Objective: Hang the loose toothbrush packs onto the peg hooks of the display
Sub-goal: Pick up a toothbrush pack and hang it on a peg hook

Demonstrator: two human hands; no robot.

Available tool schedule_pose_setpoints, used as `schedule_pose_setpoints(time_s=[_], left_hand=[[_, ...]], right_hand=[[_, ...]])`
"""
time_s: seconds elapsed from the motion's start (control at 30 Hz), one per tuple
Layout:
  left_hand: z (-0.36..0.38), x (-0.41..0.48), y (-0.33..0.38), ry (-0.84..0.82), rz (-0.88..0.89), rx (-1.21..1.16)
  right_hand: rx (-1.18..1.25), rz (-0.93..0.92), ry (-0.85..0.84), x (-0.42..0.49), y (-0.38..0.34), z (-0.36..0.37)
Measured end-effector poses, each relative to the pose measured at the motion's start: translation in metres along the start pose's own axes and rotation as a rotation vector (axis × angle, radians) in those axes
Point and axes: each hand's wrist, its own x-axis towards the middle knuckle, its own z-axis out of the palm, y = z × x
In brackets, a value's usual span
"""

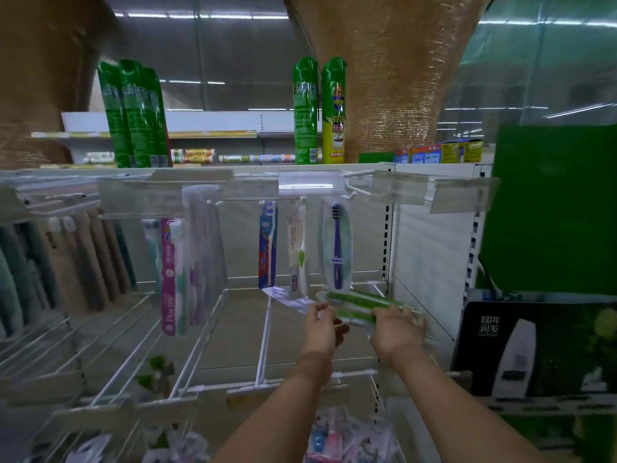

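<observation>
Both my hands hold a clear pack of green toothbrushes (362, 304), lying roughly level below the hanging row. My left hand (322, 325) pinches its left end, where a clear flap sticks out to the left. My right hand (397, 332) grips its right part, fingers curled over it. Just above hang a dark blue toothbrush pack (337, 245), a white and green pack (297, 248) and a blue pack (267, 243) on peg hooks (359, 187). More packs (173, 275) hang further left.
White wire dividers (265, 332) run across the shelf under my hands. Loose packs (329, 436) lie in the tier below. Green spray cans (305, 110) stand on the top shelf. A black box (534, 342) and a green panel (554, 208) stand at the right.
</observation>
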Motion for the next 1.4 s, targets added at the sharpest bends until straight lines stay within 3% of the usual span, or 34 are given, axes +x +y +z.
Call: schedule_pose_setpoints(time_s=[0.13,0.37,0.7,0.87,1.07,1.23,1.4], left_hand=[[-0.006,-0.007,0.016,0.042,0.081,-0.122],[-0.021,-0.025,0.04,0.043,0.256,-0.086],[-0.066,-0.066,0.073,0.243,0.26,-0.142],[-0.096,-0.082,0.089,0.316,0.318,-0.148],[-0.122,-0.112,0.11,0.262,0.416,-0.105],[-0.165,-0.145,0.117,0.318,0.435,-0.174],[-0.231,-0.168,0.11,0.35,0.411,0.003]], right_hand=[[0.093,-0.072,0.173,-0.009,-0.018,-0.011],[0.476,-0.309,0.424,-0.04,-0.063,-0.035],[1.068,-0.213,0.044,-0.083,-0.127,-0.047],[1.049,-0.305,0.182,-0.103,-0.151,-0.044],[1.017,-0.351,0.426,-0.134,-0.181,-0.061],[1.096,-0.334,0.32,-0.173,-0.219,-0.049],[1.118,-0.301,0.148,-0.222,-0.254,-0.021]])
